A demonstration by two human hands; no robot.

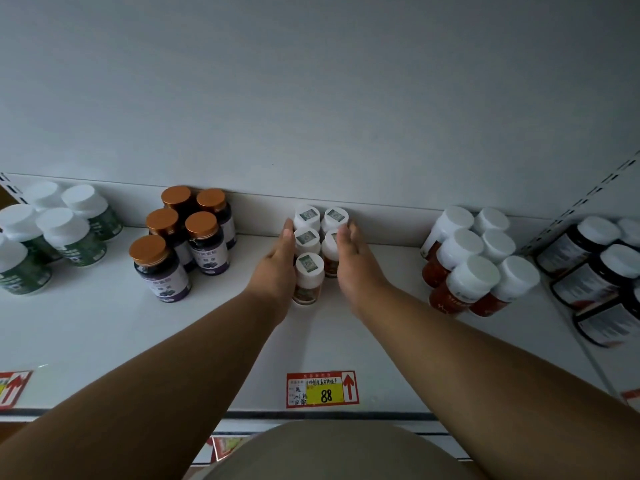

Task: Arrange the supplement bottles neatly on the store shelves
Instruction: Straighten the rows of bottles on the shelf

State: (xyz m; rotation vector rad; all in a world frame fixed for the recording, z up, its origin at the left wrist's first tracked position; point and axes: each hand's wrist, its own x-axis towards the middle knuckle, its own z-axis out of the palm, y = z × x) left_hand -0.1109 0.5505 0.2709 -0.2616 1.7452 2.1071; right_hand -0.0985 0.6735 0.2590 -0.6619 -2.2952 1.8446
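Observation:
Several small white-capped bottles with square stickers on their lids point(309, 268) stand in two short rows at the back middle of the white shelf point(104, 334). My left hand point(277, 268) lies flat against the left side of the cluster, fingers straight. My right hand point(353, 261) presses flat against the right side and hides part of the right row. Neither hand wraps around a bottle.
Left of the cluster stand dark bottles with copper caps point(180, 237) and green bottles with white caps point(65, 233). To the right stand red bottles with white caps point(471, 265) and dark bottles point(588, 265) past a slotted upright. A price tag reading 88 point(322, 389) marks the front edge.

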